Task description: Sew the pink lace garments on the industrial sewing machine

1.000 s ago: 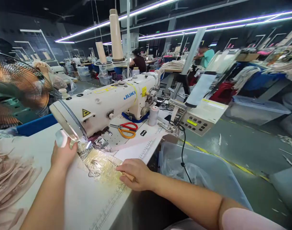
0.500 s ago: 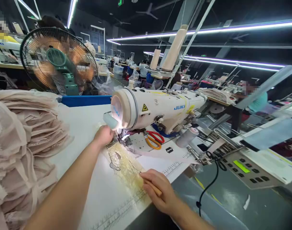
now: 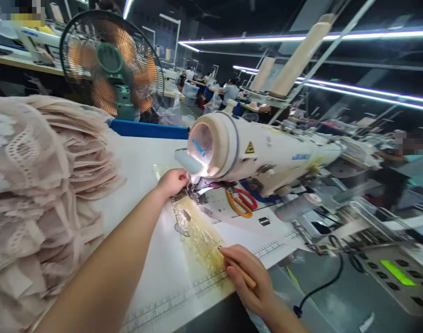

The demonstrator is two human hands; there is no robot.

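My left hand (image 3: 174, 182) is at the needle area of the white sewing machine (image 3: 246, 148), just below its lamp. Its thumb and fingers are pinched together; what they hold, if anything, is hidden. Near the table's front edge, my right hand (image 3: 248, 275) is closed around the wooden handle of an awl (image 3: 245, 274), whose thin metal shaft hardly shows now. Between my hands a strip of yellowish clear film (image 3: 201, 231) lies on the white table (image 3: 145, 277). Orange-and-red-handled scissors (image 3: 241, 203) rest by the machine bed.
A heap of beige lace-trimmed fabric pieces (image 3: 90, 152) covers the table's left side. A fan (image 3: 110, 64) stands behind it. Right of the machine are a grey thread cone (image 3: 298, 206) and a control panel (image 3: 395, 273) with a green display. People sit at machines farther back.
My view has turned, so the machine, table and both hands appear farther right. My left hand stays by the needle and my right keeps its grip on the awl.
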